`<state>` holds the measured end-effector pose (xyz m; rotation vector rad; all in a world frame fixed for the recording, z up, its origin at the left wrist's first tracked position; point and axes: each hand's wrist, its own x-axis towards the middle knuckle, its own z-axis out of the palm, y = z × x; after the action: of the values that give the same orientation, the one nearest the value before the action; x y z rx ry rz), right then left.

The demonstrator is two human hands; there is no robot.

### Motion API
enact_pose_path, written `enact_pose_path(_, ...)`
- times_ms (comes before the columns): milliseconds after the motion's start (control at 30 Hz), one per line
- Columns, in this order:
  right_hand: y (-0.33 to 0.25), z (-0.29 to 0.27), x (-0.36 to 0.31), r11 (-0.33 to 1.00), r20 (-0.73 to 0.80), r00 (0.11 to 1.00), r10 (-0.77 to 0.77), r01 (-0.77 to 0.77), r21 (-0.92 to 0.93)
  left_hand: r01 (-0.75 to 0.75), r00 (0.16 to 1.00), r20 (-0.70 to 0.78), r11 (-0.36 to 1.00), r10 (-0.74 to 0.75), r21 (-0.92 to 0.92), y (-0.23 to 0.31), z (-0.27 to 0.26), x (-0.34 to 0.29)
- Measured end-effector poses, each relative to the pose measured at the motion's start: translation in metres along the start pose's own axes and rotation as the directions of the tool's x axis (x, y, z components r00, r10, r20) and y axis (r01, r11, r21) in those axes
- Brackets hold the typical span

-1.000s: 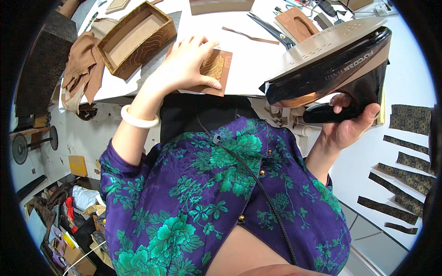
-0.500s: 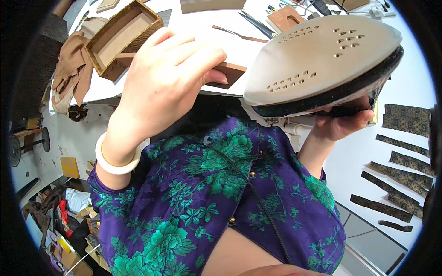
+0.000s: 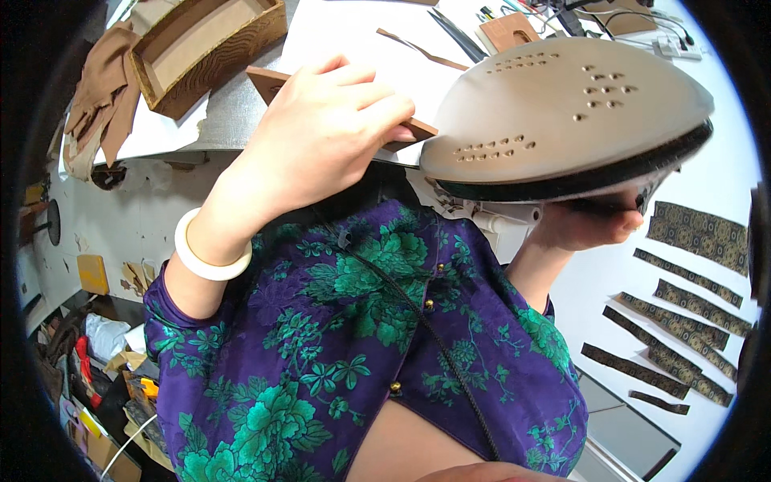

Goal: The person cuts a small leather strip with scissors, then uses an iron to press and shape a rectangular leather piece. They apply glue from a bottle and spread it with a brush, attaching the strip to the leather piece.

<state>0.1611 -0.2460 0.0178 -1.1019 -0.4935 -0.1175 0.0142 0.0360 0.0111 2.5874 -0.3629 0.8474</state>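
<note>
My left hand (image 3: 333, 132), with a white bangle on the wrist, pinches a thin flat brown strip-shaped panel (image 3: 268, 83). One end of the panel sticks out on each side of the fingers, and its middle is hidden behind them. At the right, my right hand (image 3: 593, 229) holds a clothes iron (image 3: 554, 116) from below. Its pale, perforated soleplate is turned up, and the fingers are mostly hidden under the dark body. The iron's left tip lies close to the panel's right end; whether they touch I cannot tell.
An open box (image 3: 170, 90) with patterned gold sides and brown lining stands on the left of the table. Brown fabric (image 3: 104, 96) hangs beside it. Large tweezers (image 3: 458, 34) and a narrow brown strip (image 3: 422, 50) lie behind. Patterned fabric strips (image 3: 697, 235) lie on the right.
My left hand and the panel have shifted right toward the iron, and the panel's left end now shows more. The iron stays soleplate up. The whole view has shifted somewhat.
</note>
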Motion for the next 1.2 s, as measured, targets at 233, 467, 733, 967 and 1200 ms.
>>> enact_pose_path(233, -0.004, 0.009, -0.002, 0.995, -0.055, 0.995, -0.085, 0.081, -0.061, 0.038, 0.993, -0.105, 0.997, -0.045, -0.067, 0.008, 0.005, -0.001)
enact_pose_path(467, -0.007, 0.006, -0.004, 0.99, 0.03, 0.991, -0.13, 0.128, 0.055, 0.039, 0.988, -0.145, 0.998, -0.045, -0.04, 0.011, 0.008, -0.003)
enact_pose_path(733, -0.019, -0.001, -0.005, 0.966, 0.177, 0.976, -0.124, 0.077, 0.247, 0.026, 0.988, -0.151, 0.998, -0.033, -0.052, 0.011, 0.008, -0.004)
enact_pose_path(967, -0.024, 0.045, -0.007, 0.935, -0.134, 0.971, -0.199, 0.147, -0.324, 0.031, 0.987, -0.153, 0.998, -0.039, -0.053, 0.012, 0.008, -0.008)
enact_pose_path(1200, -0.041, 0.048, 0.004, 0.886, 0.045, 0.981, -0.19, 0.191, -0.422, 0.019, 0.988, -0.156, 1.0, -0.019, -0.003, 0.012, 0.012, -0.011)
